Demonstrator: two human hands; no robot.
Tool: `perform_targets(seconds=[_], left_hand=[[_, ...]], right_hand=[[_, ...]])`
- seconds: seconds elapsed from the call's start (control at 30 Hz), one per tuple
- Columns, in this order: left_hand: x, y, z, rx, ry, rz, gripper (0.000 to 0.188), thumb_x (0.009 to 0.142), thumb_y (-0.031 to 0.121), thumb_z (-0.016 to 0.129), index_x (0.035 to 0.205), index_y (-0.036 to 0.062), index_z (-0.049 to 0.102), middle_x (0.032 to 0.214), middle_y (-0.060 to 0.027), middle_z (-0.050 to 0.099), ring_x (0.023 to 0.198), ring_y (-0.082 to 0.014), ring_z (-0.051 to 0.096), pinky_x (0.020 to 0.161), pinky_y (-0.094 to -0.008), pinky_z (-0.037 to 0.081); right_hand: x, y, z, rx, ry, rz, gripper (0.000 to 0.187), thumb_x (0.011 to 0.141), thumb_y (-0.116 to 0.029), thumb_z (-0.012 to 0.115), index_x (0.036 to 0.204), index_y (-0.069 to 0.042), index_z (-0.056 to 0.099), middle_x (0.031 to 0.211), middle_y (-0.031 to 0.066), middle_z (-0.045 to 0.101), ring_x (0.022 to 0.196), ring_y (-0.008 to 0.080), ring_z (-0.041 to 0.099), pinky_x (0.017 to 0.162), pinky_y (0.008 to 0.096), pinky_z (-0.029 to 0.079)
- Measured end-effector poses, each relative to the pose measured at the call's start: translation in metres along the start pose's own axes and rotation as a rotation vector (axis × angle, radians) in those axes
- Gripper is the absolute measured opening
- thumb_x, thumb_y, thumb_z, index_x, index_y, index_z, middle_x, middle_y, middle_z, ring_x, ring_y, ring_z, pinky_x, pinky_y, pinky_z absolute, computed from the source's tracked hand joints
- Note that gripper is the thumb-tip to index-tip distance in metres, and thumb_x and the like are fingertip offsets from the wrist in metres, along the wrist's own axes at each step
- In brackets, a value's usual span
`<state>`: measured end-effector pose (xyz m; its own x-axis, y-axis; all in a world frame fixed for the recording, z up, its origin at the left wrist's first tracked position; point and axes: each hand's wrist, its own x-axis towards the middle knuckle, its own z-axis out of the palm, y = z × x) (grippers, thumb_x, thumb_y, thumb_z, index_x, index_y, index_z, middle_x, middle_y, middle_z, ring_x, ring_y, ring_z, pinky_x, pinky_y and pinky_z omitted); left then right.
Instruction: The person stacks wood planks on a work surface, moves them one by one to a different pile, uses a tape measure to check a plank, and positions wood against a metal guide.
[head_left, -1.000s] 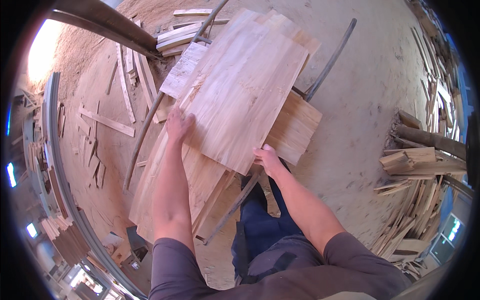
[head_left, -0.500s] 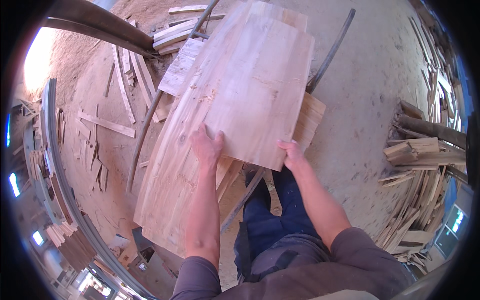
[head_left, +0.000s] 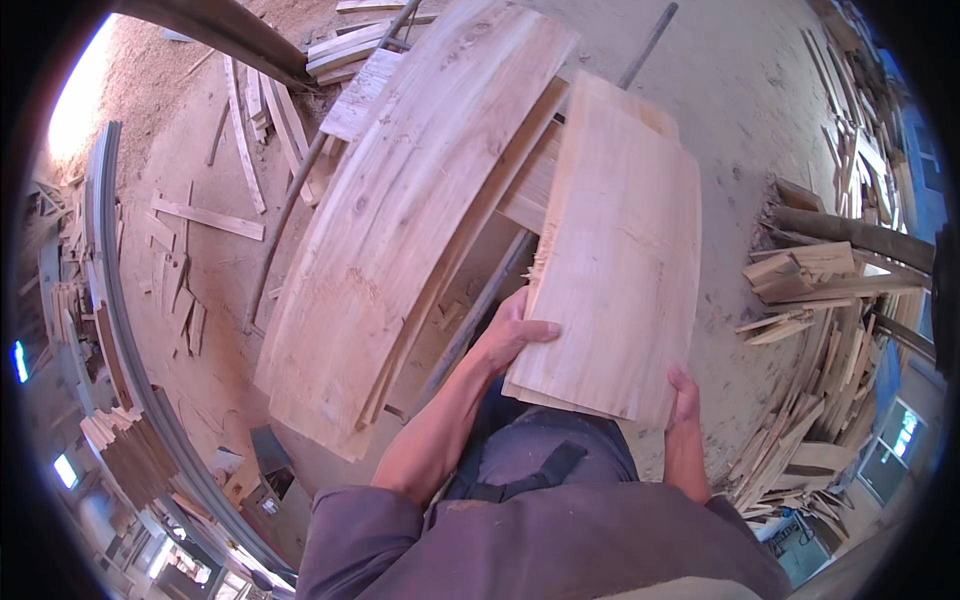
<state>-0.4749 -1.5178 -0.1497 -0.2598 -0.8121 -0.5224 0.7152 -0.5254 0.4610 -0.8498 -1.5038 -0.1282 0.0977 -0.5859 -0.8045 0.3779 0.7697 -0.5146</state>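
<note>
A pale wooden panel [head_left: 620, 250], apparently with at least one more board under it, is held tilted in front of my body. My left hand [head_left: 515, 332] grips its left edge near the lower corner, thumb on top and fingers underneath. Around the lower right edge my right hand [head_left: 684, 397] is closed, its fingers mostly hidden. To the left, a stack of long wooden panels [head_left: 400, 220] rests on a metal frame [head_left: 478, 308], apart from the held panel. Splintered wood shows on the held panel's left edge.
Loose strips [head_left: 210, 217] and offcuts lie on the dusty floor at left. A long grey rail [head_left: 108, 260] curves along the left side. A wooden post [head_left: 225, 38] stands at upper left. At right are piled scrap wood [head_left: 800, 400] and another post [head_left: 850, 240].
The upper panel has come off the stack and moved right and toward me in both hands. My left hand has shifted onto its left edge. The long panels below are now uncovered.
</note>
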Motion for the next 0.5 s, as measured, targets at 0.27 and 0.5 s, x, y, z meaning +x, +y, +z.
perform_targets(seconds=[0.27, 0.5], left_hand=[[0.031, -0.114, 0.058, 0.084, -0.197, -0.371, 0.050, 0.077, 0.002, 0.069, 0.124, -0.0086, 0.060, 0.106, -0.0169, 0.070, 0.090, -0.0258, 0.071, 0.084, -0.0396, 0.057], [0.034, -0.223, 0.065, -0.081, 0.015, -0.687, 0.049, 0.080, 0.005, 0.063, 0.124, -0.0156, 0.057, 0.105, -0.0268, 0.069, 0.090, -0.0387, 0.071, 0.085, -0.0483, 0.056]], right_hand=[[-0.142, 0.045, -0.084, 0.088, 0.238, -0.057, 0.071, 0.096, -0.031, 0.058, 0.150, 0.006, 0.033, 0.143, 0.0217, 0.053, 0.128, 0.0388, 0.055, 0.111, 0.0501, 0.042], [-0.150, 0.063, -0.188, 0.148, 0.305, 0.163, 0.066, 0.096, -0.026, 0.054, 0.148, 0.007, 0.035, 0.139, 0.0249, 0.055, 0.122, 0.0396, 0.059, 0.106, 0.0522, 0.047]])
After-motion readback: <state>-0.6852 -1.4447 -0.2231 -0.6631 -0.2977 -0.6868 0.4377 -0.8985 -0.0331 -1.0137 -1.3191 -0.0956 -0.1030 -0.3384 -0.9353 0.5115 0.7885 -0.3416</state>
